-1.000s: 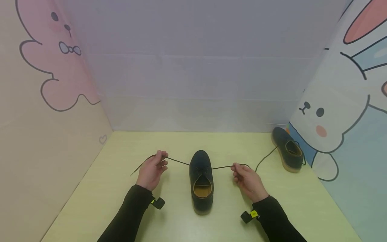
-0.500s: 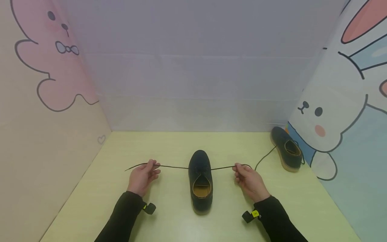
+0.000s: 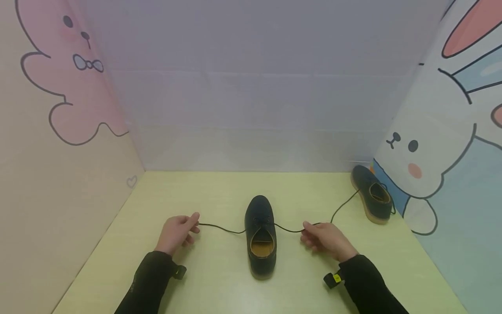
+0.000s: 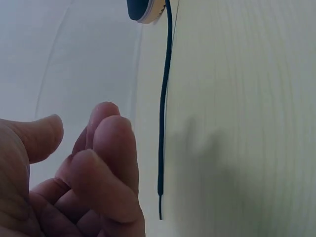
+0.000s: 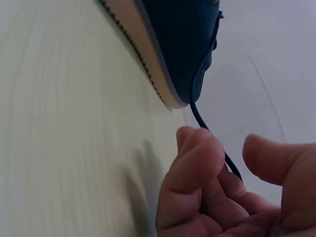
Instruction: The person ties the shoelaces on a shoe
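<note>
The left hand (image 3: 176, 232), at the shoe's nine o'clock, has thumb and fingers parted, clear of the left lace end (image 4: 162, 113). The right hand (image 3: 325, 239), at three, is loosely bent, thumb apart; whether the right lace end (image 5: 197, 112) touches its fingers is hard to tell. Both laces look light and limp, best pinched near their tips. Between the hands, the navy lace-up shoe (image 3: 260, 226) sits upright on the table (image 3: 219, 283), probably sturdy and steadied best by its sides.
</note>
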`<act>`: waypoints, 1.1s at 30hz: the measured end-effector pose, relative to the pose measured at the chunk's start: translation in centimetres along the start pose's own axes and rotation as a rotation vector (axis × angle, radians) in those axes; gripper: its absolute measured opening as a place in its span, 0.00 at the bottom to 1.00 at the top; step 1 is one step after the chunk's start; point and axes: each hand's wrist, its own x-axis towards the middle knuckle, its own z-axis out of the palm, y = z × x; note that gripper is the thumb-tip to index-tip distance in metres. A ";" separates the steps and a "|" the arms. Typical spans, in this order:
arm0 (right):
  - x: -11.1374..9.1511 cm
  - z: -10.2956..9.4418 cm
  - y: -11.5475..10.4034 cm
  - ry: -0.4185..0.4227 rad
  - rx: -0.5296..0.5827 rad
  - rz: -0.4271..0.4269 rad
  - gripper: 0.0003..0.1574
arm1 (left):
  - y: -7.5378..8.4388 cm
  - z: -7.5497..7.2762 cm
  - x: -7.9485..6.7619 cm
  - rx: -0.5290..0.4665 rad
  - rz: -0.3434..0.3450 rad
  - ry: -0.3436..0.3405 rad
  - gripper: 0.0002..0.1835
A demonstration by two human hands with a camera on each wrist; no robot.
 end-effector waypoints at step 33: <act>1.3 6.6 -3.9 0.077 -0.505 -0.508 0.15 | 5.5 10.3 0.1 0.338 0.619 -0.211 0.13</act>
